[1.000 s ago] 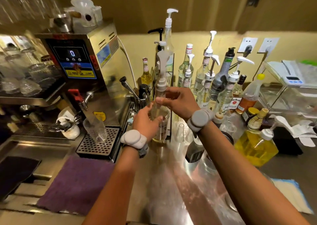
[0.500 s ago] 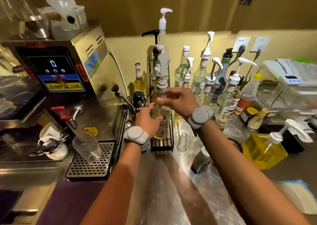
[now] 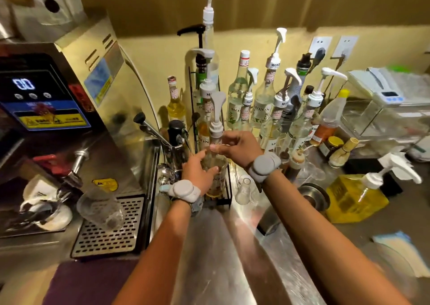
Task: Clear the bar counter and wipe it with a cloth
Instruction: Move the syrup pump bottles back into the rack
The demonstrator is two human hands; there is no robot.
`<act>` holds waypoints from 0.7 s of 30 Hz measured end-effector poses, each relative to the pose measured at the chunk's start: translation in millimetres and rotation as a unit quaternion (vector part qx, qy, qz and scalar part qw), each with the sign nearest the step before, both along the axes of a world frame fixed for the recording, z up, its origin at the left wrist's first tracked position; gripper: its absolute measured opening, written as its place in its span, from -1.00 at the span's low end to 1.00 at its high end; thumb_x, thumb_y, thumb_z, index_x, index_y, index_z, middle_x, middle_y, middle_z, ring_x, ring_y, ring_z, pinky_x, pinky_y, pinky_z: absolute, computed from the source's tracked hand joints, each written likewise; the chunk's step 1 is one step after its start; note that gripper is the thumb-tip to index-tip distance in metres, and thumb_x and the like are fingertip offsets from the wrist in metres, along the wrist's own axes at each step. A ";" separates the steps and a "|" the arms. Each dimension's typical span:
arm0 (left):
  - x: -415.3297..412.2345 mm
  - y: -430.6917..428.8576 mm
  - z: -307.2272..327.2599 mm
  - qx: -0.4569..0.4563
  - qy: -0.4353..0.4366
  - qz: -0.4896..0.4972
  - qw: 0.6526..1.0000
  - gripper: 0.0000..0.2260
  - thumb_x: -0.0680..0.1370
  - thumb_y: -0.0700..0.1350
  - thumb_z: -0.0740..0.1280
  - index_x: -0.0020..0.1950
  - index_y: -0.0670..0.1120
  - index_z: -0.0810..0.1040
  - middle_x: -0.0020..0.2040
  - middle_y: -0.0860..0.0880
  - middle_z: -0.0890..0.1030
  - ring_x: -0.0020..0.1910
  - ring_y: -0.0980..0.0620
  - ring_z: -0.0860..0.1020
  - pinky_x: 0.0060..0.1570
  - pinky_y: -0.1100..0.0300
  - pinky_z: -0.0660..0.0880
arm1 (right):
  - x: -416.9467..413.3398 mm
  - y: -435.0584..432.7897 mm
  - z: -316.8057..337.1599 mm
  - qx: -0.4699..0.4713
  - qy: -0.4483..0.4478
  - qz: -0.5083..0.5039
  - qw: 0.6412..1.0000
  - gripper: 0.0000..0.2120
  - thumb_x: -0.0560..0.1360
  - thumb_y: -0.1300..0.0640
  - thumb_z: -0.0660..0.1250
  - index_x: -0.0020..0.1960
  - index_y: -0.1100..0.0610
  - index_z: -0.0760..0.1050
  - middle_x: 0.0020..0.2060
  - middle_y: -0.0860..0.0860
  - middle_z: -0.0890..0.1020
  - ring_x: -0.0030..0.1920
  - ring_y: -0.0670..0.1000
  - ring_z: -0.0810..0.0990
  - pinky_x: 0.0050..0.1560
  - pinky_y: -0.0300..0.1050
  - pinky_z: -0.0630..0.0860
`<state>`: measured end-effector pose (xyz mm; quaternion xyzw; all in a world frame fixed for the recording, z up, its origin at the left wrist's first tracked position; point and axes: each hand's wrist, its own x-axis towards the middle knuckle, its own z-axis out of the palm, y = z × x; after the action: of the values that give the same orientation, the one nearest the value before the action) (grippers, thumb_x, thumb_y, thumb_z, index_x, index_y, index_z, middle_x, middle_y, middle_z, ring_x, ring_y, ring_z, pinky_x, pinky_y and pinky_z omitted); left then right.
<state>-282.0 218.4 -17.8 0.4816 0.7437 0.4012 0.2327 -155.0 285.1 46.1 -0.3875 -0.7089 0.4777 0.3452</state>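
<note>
A clear syrup bottle with a grey pump top (image 3: 216,128) stands upright in the front of a black wire rack (image 3: 229,188) on the steel counter (image 3: 209,258). My left hand (image 3: 197,172) wraps its lower body. My right hand (image 3: 237,147) grips its shoulder just under the pump. A purple cloth (image 3: 88,281) lies at the near left of the counter. A pale blue-edged cloth (image 3: 400,251) lies at the near right.
Several pump syrup bottles (image 3: 263,109) crowd the back wall. A steel hot-water machine (image 3: 69,100) with drip tray (image 3: 109,228) and an empty cup (image 3: 100,209) stands left. A yellow pump jug (image 3: 356,197), a steel bowl (image 3: 314,195) and small glasses (image 3: 244,188) sit right.
Both hands have carried the pump bottle farther back and set it down into the wire rack. My view has moved closer to the rack.
</note>
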 end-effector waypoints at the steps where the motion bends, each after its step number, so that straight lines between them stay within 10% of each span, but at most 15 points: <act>1: -1.3 0.5 -1.9 0.003 -0.003 -0.002 1.000 -0.64 0.43 -0.11 0.50 0.22 -0.02 0.59 0.01 0.02 0.67 0.04 -0.01 0.58 0.07 0.18 0.49 | -0.8 0.4 -1.4 0.008 -0.008 -0.002 1.000 -0.75 0.40 0.20 0.56 -0.27 -0.12 0.60 -0.36 0.10 0.49 -0.30 -0.03 0.38 -0.23 -0.20 0.38; 9: -8.0 1.1 -11.0 0.014 -0.024 -0.004 1.000 -0.63 0.42 -0.14 0.50 0.20 0.07 0.59 -0.16 0.18 0.61 -0.15 0.15 0.56 -0.13 0.31 0.42 | -10.6 5.2 -15.5 -0.015 -0.011 0.004 1.000 -0.86 0.40 0.17 0.57 -0.06 0.11 0.70 -0.31 0.23 0.53 -0.25 -0.01 0.39 -0.15 -0.15 0.40; 15: -9.5 4.5 -17.0 0.010 -0.032 -0.011 0.999 -0.58 0.43 -0.14 0.48 0.26 0.09 0.56 -0.09 0.10 0.67 -0.08 0.07 0.60 -0.04 0.25 0.47 | -11.1 8.9 -21.5 -0.001 -0.008 -0.008 1.000 -0.70 0.40 0.16 0.57 -0.36 -0.17 0.59 -0.38 0.09 0.42 -0.30 -0.02 0.33 -0.19 -0.17 0.34; 21: -13.2 6.8 -24.3 0.020 -0.070 -0.030 0.997 -0.55 0.44 -0.20 0.47 0.28 0.08 0.51 -0.02 0.16 0.64 0.01 0.10 0.59 0.04 0.25 0.50 | -14.7 11.2 -28.3 -0.051 -0.012 -0.036 0.998 -0.78 0.36 0.13 0.59 -0.02 0.14 0.68 -0.28 0.04 0.59 -0.22 -0.04 0.53 0.11 0.15 0.63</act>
<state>-295.2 225.2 -42.0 0.4786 0.7029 0.4413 0.2866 -169.6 296.3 17.8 -0.4356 -0.6731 0.4958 0.3338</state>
